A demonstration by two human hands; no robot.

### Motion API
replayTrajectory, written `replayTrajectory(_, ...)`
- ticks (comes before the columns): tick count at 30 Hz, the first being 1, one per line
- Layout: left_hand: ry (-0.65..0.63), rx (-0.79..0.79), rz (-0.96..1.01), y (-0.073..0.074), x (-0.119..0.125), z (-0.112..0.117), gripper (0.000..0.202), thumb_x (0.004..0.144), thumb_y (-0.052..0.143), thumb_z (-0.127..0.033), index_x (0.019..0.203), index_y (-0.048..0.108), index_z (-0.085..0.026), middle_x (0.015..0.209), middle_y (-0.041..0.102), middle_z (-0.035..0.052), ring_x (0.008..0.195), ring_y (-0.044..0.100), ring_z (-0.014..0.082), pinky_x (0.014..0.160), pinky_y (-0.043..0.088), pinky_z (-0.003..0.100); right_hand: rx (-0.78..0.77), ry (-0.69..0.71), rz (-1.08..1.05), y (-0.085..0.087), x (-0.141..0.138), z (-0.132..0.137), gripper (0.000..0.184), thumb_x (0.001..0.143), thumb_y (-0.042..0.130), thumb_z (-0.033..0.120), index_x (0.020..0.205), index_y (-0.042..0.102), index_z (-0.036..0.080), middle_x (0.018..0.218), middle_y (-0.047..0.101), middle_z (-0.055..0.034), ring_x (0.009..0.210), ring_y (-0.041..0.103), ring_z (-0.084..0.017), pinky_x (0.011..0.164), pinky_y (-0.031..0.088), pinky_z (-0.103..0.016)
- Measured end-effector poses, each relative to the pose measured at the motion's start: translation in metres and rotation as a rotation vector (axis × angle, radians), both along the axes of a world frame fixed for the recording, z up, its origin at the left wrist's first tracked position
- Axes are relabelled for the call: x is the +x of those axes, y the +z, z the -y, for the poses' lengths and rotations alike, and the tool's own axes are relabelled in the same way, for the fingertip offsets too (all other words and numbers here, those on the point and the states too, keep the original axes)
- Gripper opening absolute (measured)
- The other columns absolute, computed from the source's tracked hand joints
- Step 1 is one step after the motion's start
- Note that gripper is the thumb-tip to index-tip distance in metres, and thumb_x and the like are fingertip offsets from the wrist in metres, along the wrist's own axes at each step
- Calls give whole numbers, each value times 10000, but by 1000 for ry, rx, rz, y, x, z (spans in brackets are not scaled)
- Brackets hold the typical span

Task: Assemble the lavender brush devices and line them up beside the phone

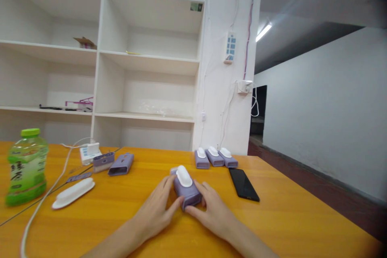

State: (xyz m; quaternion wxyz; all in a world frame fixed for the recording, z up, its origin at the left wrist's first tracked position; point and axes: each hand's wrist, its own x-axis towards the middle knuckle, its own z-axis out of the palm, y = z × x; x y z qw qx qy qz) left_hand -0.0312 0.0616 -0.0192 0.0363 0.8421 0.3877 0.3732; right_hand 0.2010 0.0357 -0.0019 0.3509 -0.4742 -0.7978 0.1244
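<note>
A purple device with a white oval cap (185,187) lies on the orange table (287,213) in front of me. My left hand (159,207) rests against its left side, thumb pressed at its near end. My right hand (211,207) grips its right side, fingers curled along the body and thumb at the near end. Both hands hold the device together. Three finished purple devices with white caps (215,157) stand in a row just beyond it.
A black phone (243,184) lies right of my hands. On the left are a loose white cap (73,192), purple housings (121,164), a white power strip with its cable (90,152) and a green tea bottle (26,166). White shelves (99,52) stand behind.
</note>
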Motion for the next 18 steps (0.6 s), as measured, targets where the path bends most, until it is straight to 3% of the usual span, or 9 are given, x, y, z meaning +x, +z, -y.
replayTrajectory(2, 4, -32, -17, -1, 10, 6, 738, 902, 623, -468, 1510, 273, -239, 1548, 412, 168, 1428, 409, 312, 1163, 382, 503, 7, 81, -21, 3, 2, 0, 467, 917, 622, 352, 1373, 566, 270, 1005, 663, -54, 864, 618, -224, 823, 487, -312)
replayTrajectory(4, 18, -51, -13, -5, 15, 4, 847, 860, 679, -438, 1537, 214, -231, 1569, 379, 188, 1440, 388, 338, 1157, 377, 527, 19, 114, -45, 2, 2, -2, 431, 949, 551, 288, 1378, 571, 255, 999, 678, -58, 852, 621, -221, 843, 486, -316)
replayTrajectory(8, 41, -63, 56, -9, 13, -15, 830, 907, 603, -311, 1567, 101, -266, 1489, 502, 171, 1358, 504, 323, 1072, 447, 503, 40, 94, -89, -4, 4, -6, 439, 963, 498, 251, 1398, 553, 236, 1109, 674, -73, 900, 628, -226, 913, 482, -336)
replayTrajectory(11, 83, -82, 79, -8, 11, -40, 727, 922, 559, -310, 1541, 188, -224, 1413, 572, 172, 1266, 583, 311, 1034, 458, 465, 59, 101, -69, -4, 5, -7, 413, 967, 485, 234, 1371, 566, 223, 1082, 660, -68, 866, 623, -203, 915, 485, -325)
replayTrajectory(18, 128, -149, 43, -11, 25, -115, 611, 898, 552, -381, 1433, 421, -118, 1362, 608, 195, 1256, 576, 306, 1065, 416, 391, 116, 154, 69, -5, 2, -2, 375, 937, 516, 170, 1301, 583, 232, 1053, 641, -56, 942, 611, -198, 923, 479, -309)
